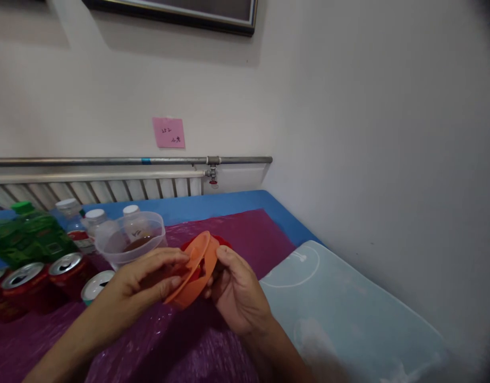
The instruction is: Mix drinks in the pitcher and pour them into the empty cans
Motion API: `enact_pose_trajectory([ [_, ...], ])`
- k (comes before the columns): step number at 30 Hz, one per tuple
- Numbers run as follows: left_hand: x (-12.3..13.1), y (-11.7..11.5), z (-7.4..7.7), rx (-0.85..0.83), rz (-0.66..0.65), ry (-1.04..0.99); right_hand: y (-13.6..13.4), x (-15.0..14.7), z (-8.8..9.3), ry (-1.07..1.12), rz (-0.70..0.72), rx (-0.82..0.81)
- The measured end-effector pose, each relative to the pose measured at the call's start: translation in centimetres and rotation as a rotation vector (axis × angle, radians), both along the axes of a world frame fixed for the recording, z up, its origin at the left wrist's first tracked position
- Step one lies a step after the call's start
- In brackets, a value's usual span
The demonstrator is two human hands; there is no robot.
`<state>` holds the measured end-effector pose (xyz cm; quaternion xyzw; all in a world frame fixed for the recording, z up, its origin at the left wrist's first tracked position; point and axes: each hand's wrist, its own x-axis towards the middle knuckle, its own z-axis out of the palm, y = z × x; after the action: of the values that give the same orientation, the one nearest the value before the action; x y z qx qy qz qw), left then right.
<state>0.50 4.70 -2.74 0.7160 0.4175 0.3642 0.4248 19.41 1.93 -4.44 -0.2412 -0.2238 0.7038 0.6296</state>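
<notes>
Orange round piece (200,250): sitting tilted at seven o'clock from view centre, left hand (143,276) and right hand (239,290) gripping opposite sides. Clear tub (116,256): standing at its ten o'clock, holding brown liquid (138,244).

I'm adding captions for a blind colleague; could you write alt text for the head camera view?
A person's right hand grips an orange plastic piece, the left hand touching it, above a shiny purple sheet. To the left stand red cans, a green bottle and a clear tub holding brown liquid. A pink note is stuck on the wall behind.
</notes>
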Motion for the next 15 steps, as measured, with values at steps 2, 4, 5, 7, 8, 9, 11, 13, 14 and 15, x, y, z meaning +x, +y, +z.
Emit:
enact_pose_trajectory([
  [2, 0.0, 0.0, -0.5, 0.001, 0.018, -0.007, -0.1, -0.1, 0.0, 0.024, 0.023, -0.018],
  [4, -0.1, 0.0, -0.9, 0.022, 0.022, 0.006, -0.2, -0.2, 0.0, 0.039, 0.033, -0.036],
  [5, -0.1, 0.0, -1.1, 0.034, 0.022, 0.016, -0.3, -0.2, 0.1, 0.048, 0.042, -0.041],
  [7, -0.5, 0.0, -1.4, 0.064, 0.029, 0.032, -0.4, -0.1, 0.3, 0.080, 0.071, -0.051],
  [8, -0.7, -0.1, -1.5, 0.083, 0.036, 0.039, -0.4, 0.1, 0.4, 0.102, 0.089, -0.066],
  [9, -1.0, -0.1, -1.5, 0.106, 0.045, 0.048, -0.4, 0.2, 0.4, 0.127, 0.103, -0.092],
  [11, -1.5, 0.0, -1.3, 0.142, 0.071, 0.072, -0.4, 0.7, 0.4, 0.171, 0.134, -0.170],
  [13, -1.7, 0.1, -1.0, 0.130, 0.074, 0.091, -0.3, 1.2, 0.2, 0.199, 0.185, -0.250],
  [14, -1.7, 0.1, -0.9, 0.100, 0.061, 0.091, -0.3, 1.4, 0.0, 0.209, 0.217, -0.277],
  [15, -1.6, 0.2, -0.8, 0.055, 0.033, 0.083, -0.3, 1.5, -0.2, 0.219, 0.246, -0.294],
])
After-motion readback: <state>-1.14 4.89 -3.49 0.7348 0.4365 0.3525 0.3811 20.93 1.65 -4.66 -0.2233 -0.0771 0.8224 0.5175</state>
